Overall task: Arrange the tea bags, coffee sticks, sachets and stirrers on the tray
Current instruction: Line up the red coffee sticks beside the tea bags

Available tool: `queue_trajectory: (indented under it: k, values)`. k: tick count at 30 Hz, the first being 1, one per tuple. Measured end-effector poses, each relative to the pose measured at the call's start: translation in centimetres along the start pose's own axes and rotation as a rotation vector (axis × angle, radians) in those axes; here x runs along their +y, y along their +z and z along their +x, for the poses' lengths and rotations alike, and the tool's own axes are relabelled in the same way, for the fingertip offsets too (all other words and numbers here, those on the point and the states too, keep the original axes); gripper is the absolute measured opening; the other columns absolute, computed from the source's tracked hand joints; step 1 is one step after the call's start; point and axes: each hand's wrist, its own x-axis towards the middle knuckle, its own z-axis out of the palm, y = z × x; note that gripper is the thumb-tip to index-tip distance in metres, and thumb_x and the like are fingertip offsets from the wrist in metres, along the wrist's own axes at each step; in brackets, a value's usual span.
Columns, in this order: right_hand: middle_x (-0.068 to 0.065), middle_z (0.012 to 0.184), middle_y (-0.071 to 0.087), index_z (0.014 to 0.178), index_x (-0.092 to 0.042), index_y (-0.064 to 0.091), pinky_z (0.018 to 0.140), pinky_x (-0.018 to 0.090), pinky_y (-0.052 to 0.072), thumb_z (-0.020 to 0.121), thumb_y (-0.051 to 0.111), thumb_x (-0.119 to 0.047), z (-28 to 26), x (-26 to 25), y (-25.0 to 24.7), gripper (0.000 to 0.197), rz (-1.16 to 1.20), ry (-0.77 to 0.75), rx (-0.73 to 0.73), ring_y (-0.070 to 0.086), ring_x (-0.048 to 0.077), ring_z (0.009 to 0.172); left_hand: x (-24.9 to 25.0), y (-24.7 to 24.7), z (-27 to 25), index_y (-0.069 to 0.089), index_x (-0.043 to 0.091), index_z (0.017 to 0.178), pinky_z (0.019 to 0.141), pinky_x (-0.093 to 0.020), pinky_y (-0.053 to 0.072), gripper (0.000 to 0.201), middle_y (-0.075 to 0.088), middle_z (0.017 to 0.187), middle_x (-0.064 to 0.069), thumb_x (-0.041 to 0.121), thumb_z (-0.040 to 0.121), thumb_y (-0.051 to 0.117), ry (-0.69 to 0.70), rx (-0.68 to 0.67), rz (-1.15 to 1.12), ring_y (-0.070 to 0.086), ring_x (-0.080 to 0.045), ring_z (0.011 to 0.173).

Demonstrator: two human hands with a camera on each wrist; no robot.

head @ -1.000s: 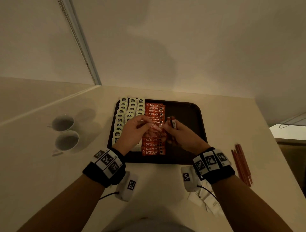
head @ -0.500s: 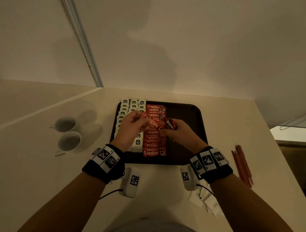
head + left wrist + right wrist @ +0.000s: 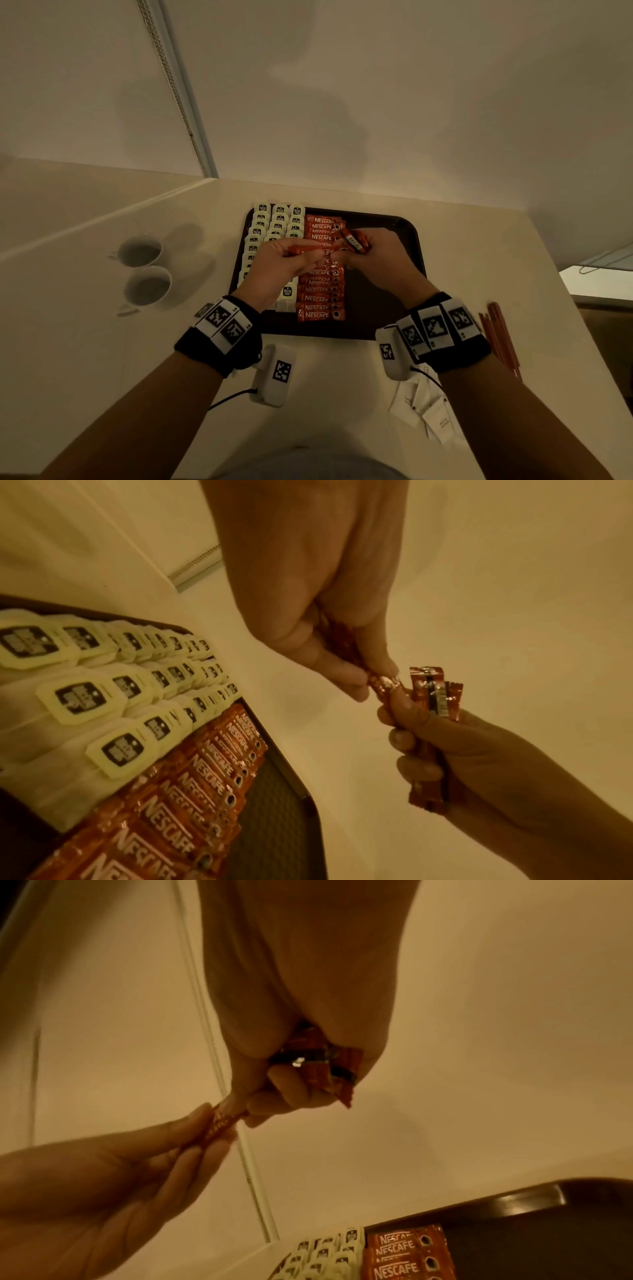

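Hands over tray (image 3: 409, 236), frame centre | one coffee stick (image 3: 301, 249) pinched by left hand (image 3: 277, 270), being drawn from bundle (image 3: 356, 240) gripped in right hand (image 3: 376, 263) | risk: bundle spilled onto laid row (image 3: 320, 274) (grip loosened by pull), order upset

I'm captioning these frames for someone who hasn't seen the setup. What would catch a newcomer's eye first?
The two hands meet above the dark tray: the left hand pinches one red coffee stick, the right hand grips a small bundle of sticks. Beneath them a neat column of red coffee sticks lies beside rows of pale tea bags on the tray's left side.
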Motion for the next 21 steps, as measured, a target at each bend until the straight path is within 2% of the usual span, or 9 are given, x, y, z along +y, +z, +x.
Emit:
queue_trajectory:
  k: [3,6,9,11,13,15,17,19,21]
  values:
    - [-0.013,0.073,0.063,0.091,-0.010,0.068,0.059,0.007,0.047,0.080,0.071,-0.019,0.0,0.1,-0.8,0.014,0.068,0.039,0.069,0.060,-0.010,0.062,0.5,-0.4,-0.2,0.068,0.002,0.098,0.073,-0.019,0.057,0.014,0.075,0.081,-0.001,0.002,0.085,0.063,-0.007,0.008,0.022,0.071,-0.013,0.076]
    - [-0.014,0.070,0.060,0.095,-0.006,0.067,0.054,0.002,0.041,0.086,0.066,-0.020,-0.3,0.5,-0.8,0.016,0.069,0.063,0.053,0.057,-0.014,0.058,0.8,-0.6,-0.3,0.069,0.008,0.091,0.070,-0.017,0.056,0.009,0.074,0.078,0.002,0.003,0.085,0.064,0.029,0.017,0.094,0.071,-0.010,0.072]
    - [-0.015,0.072,0.060,0.095,-0.006,0.068,0.057,0.001,0.040,0.086,0.065,-0.018,-0.4,0.8,-0.7,0.015,0.072,0.050,0.068,0.057,-0.016,0.061,0.6,-0.5,-0.4,0.069,0.006,0.093,0.070,-0.017,0.055,0.010,0.074,0.083,0.001,0.003,0.085,0.064,0.033,-0.013,0.114,0.070,-0.011,0.074]
    - [-0.014,0.083,0.063,0.098,-0.010,0.067,0.063,0.000,0.042,0.085,0.066,-0.019,-0.4,1.0,-0.8,0.015,0.068,0.040,0.050,0.060,-0.014,0.072,0.5,-0.7,-0.3,0.068,0.003,0.093,0.068,-0.017,0.055,0.009,0.073,0.078,0.001,0.001,0.085,0.064,0.052,-0.012,0.154,0.070,-0.009,0.071]
    - [-0.016,0.089,0.059,0.099,-0.014,0.067,0.067,0.003,0.042,0.086,0.065,-0.022,-0.4,1.3,-0.8,0.015,-0.029,0.025,0.015,0.058,-0.008,0.078,0.2,-1.0,-0.2,0.068,0.002,0.089,0.065,-0.016,0.054,0.007,0.072,0.071,0.003,-0.001,0.084,0.064,0.068,0.002,0.213,0.069,-0.008,0.067]
    - [-0.019,0.087,0.051,0.100,-0.017,0.066,0.066,0.005,0.038,0.087,0.064,-0.024,-0.4,1.7,-0.7,0.015,-0.193,0.006,-0.020,0.052,-0.006,0.076,-0.1,-1.2,-0.2,0.069,0.003,0.088,0.063,-0.014,0.053,0.008,0.072,0.069,0.006,-0.002,0.083,0.065,0.064,0.012,0.256,0.068,-0.006,0.065]
    - [-0.021,0.082,0.051,0.097,-0.020,0.065,0.066,0.004,0.037,0.086,0.065,-0.021,-0.7,2.1,-0.5,0.011,-0.239,0.005,-0.052,0.051,-0.011,0.073,-0.5,-1.5,-0.1,0.070,0.004,0.094,0.066,-0.016,0.054,0.014,0.073,0.073,0.008,0.000,0.081,0.069,0.057,-0.007,0.337,0.068,-0.004,0.070]
    - [-0.022,0.080,0.054,0.091,-0.024,0.062,0.070,0.003,0.038,0.084,0.066,-0.018,-1.2,3.1,-0.2,0.009,-0.228,0.047,-0.074,0.053,-0.014,0.073,-1.1,-2.4,0.1,0.068,0.010,0.104,0.072,-0.019,0.055,0.030,0.071,0.088,0.008,0.007,0.076,0.076,0.037,-0.024,0.505,0.067,-0.006,0.080]
    - [-0.021,0.081,0.055,0.089,-0.024,0.062,0.080,0.010,0.037,0.084,0.067,-0.018,-1.8,4.7,0.4,0.009,-0.267,0.128,-0.112,0.053,-0.009,0.077,-1.9,-3.7,0.4,0.064,0.019,0.112,0.072,-0.017,0.049,0.045,0.065,0.097,0.006,0.015,0.071,0.082,0.035,0.013,0.688,0.061,-0.007,0.086]
